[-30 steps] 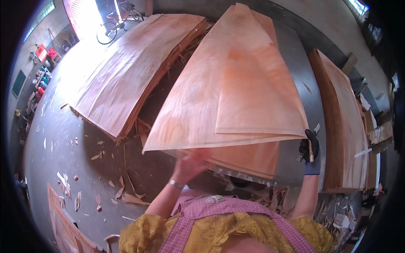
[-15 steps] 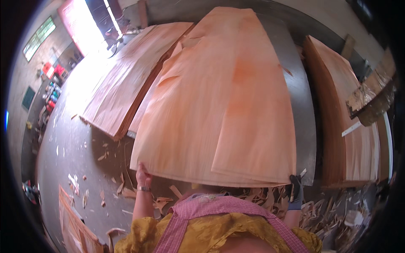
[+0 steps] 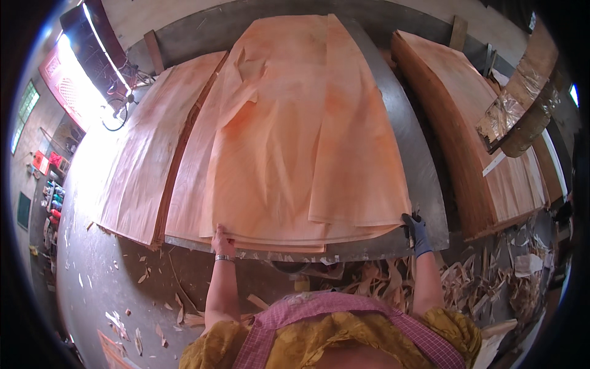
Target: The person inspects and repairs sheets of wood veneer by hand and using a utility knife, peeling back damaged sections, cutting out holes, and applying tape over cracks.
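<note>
A large, thin sheet of orange-tan wood veneer [image 3: 362, 166] spreads over the middle of a grey metal-topped table [image 3: 424, 184]. My bare left hand [image 3: 223, 240], with a metal band at its wrist, pinches the near left corner of the sheet. At the near right corner, my right hand [image 3: 418, 234] in a dark glove grips the edge; its fingertips are partly hidden. The sheet has wrinkles and a torn, folded flap toward its far left. Under it, a paler veneer sheet [image 3: 190, 200] shows along the left side.
Stacks of veneer stand on the left [image 3: 153, 147] and on the right [image 3: 455, 117]. A tape-wrapped wooden piece [image 3: 522, 98] juts in at the upper right. Veneer scraps [image 3: 467, 283] litter the floor near my right arm. A bicycle [image 3: 120, 111] stands by the bright doorway.
Both hands have moved forward with the near edge of the veneer sheet, and my arms reach out further. The sheet has become more wrinkled. The view has shifted too.
</note>
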The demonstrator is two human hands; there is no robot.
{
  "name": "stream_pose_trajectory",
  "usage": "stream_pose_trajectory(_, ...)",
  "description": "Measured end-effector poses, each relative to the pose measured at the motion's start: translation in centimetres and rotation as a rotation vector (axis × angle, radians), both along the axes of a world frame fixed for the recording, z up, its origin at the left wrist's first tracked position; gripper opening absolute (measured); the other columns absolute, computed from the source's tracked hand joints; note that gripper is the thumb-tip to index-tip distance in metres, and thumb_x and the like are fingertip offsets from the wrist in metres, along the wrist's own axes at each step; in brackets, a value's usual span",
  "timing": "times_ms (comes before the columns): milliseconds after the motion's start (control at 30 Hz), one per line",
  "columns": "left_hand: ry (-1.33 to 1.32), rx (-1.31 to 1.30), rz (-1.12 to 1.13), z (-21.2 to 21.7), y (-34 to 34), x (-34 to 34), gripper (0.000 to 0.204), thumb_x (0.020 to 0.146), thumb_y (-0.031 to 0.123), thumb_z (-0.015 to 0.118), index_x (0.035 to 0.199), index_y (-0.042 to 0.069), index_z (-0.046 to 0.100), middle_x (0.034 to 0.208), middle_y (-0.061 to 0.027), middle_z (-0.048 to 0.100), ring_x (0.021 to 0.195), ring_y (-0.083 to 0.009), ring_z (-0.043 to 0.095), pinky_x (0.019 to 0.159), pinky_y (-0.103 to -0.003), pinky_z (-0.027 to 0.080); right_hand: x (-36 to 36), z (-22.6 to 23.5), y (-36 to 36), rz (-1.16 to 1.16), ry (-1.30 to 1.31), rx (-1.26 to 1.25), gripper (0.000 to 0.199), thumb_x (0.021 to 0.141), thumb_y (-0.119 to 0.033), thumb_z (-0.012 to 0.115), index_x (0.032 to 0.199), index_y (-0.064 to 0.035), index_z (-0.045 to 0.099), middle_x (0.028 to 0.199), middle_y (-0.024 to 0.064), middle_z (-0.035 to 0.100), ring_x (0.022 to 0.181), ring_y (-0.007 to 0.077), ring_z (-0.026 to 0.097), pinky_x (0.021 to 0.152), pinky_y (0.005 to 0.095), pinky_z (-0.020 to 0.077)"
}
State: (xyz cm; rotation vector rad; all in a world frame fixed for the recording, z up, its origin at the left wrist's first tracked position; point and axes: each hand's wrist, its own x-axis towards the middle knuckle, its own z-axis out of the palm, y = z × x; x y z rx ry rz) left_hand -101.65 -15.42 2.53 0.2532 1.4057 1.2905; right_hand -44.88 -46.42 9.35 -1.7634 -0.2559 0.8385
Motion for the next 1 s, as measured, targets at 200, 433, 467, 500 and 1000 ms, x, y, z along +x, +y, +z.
stream_pose_trajectory(200, 0.055, 0.010, 0.101, 0.2, -7.7, -5.0, 0.011, 0.091, 0.024, 0.069, 0.094, 0.014, 0.065, 0.077, 0.0046, 0.062, 0.061, -0.0102, 0.058, 0.046, -0.026, 0.044, -4.2, -4.6, -11.6, -0.209, 0.027, -0.056, 0.034, 0.080, -0.025, 0.079, 0.104, -0.0043, 0.067, 0.074, 0.0049, 0.063, 0.052, 0.0152, 0.057, 0.046, 0.0309, 0.0471)
stream_pose_trajectory(433, -0.015, 0.042, 0.021, -2.4, -10.1, -4.9, 0.020, 0.093, 0.033, 0.066, 0.095, 0.014, 0.064, 0.083, 0.0029, 0.063, 0.073, -0.0105, 0.060, 0.058, -0.031, 0.051, -4.8, -6.7, -12.3, -0.133, 0.045, -0.152, 0.035, 0.083, -0.026, 0.077, 0.104, -0.0016, 0.065, 0.074, 0.0054, 0.065, 0.051, 0.0155, 0.058, 0.045, 0.0293, 0.0468)
stream_pose_trajectory(467, -0.034, 0.094, -0.068, -3.2, -8.5, -4.5, 0.019, 0.092, 0.033, 0.067, 0.090, 0.015, 0.063, 0.079, 0.0032, 0.061, 0.070, -0.0106, 0.059, 0.056, -0.031, 0.050, -3.4, -6.4, -10.1, -0.127, 0.028, -0.040, 0.034, 0.084, -0.031, 0.076, 0.099, -0.0022, 0.064, 0.067, 0.0053, 0.062, 0.046, 0.0170, 0.057, 0.043, 0.0297, 0.0466)
stream_pose_trajectory(500, 0.011, 0.097, -0.042, -3.2, -6.6, -2.4, 0.019, 0.092, 0.033, 0.067, 0.086, 0.015, 0.061, 0.074, 0.0034, 0.059, 0.065, -0.0109, 0.057, 0.053, -0.030, 0.048, -1.4, -6.3, -8.7, -0.148, -0.059, -0.048, 0.035, 0.085, -0.034, 0.075, 0.098, -0.0033, 0.063, 0.065, 0.0048, 0.061, 0.047, 0.0166, 0.057, 0.044, 0.0297, 0.0474)
stream_pose_trajectory(1000, 0.205, -0.100, -0.123, -2.2, -12.8, 13.9, 0.025, 0.090, 0.019, 0.066, 0.070, 0.009, 0.054, 0.056, -0.0018, 0.050, 0.039, -0.0129, 0.042, 0.033, -0.029, 0.033, 17.7, -11.2, -16.7, -0.314, -0.167, -0.106, 0.041, 0.084, -0.039, 0.077, 0.064, -0.0087, 0.059, 0.054, -0.0020, 0.049, 0.047, 0.0097, 0.044, 0.044, 0.0295, 0.0336)
